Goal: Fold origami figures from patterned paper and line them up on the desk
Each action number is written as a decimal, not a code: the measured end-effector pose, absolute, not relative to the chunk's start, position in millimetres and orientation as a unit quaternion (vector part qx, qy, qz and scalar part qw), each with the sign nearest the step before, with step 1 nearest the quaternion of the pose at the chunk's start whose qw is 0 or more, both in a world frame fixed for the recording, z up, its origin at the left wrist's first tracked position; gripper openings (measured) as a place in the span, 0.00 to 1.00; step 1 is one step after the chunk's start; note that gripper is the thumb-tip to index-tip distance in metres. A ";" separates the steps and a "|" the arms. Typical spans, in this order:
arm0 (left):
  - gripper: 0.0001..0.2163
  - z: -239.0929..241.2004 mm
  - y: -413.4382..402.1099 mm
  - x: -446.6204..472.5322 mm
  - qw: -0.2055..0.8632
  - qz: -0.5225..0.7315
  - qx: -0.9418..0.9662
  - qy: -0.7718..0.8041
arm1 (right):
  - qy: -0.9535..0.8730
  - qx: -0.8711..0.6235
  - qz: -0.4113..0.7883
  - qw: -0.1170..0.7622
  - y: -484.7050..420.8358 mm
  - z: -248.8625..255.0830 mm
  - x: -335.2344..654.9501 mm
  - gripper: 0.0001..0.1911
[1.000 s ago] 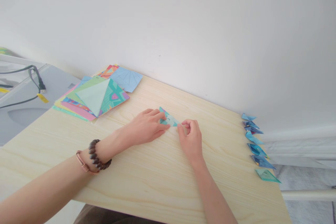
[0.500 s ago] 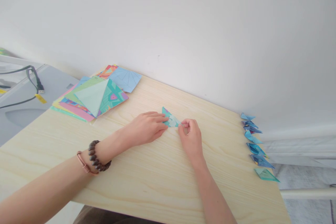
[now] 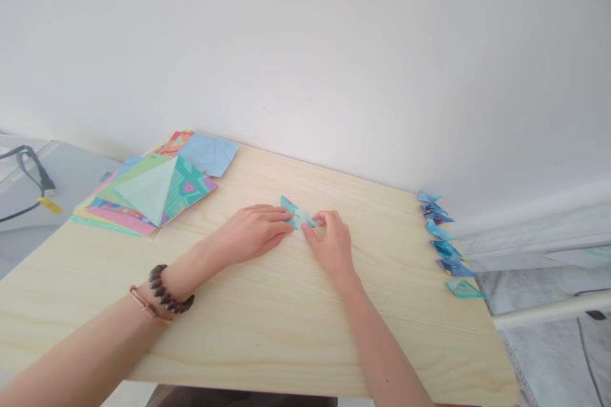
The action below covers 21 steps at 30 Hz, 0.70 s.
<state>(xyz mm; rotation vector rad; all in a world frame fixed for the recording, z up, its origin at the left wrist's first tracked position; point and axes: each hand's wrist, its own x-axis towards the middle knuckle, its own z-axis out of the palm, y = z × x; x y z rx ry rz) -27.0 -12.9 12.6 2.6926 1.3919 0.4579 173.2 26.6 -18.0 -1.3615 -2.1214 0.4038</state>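
A small folded sheet of origami paper (image 3: pixel 300 218), teal with pale green and a touch of purple, lies on the table. My left hand (image 3: pixel 252 231) comes in from the left, fingers stretched over the paper's left part and holding it against the tabletop; the fingertips hide that edge. At the opposite end, my right hand (image 3: pixel 330 240) has its thumb and index finger pinched at the right-hand point of the paper. A dark bead bracelet (image 3: pixel 165 292) and a copper-coloured bangle (image 3: pixel 143 305) circle my left wrist.
Colourful origami sheets (image 3: pixel 157 187) lie piled at the back left. Along the right edge runs a row of several folded blue and green paper pieces (image 3: pixel 446 249). The pale wooden table (image 3: pixel 267 324) meets a white wall (image 3: pixel 305 63). A black cable (image 3: pixel 35 172) lies on a grey surface at left.
The view has shifted, so the table and piles appear further left. Both hands stay at the folded paper, with my right finger and thumb still at its right-hand point.
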 end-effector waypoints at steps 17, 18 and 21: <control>0.12 5.0 -5.3 -16.2 0.046 0.211 0.863 0.457 | -0.790 -0.538 0.076 0.284 23.9 -20.9 168.8 0.07; 0.12 3.6 -6.0 -15.4 0.045 0.206 0.865 0.455 | -0.786 -0.544 0.070 0.285 23.4 -20.4 168.3 0.07; 0.16 0.4 -10.8 -11.8 0.043 0.170 0.875 0.452 | -0.775 -0.556 0.061 0.293 22.3 -19.0 167.1 0.08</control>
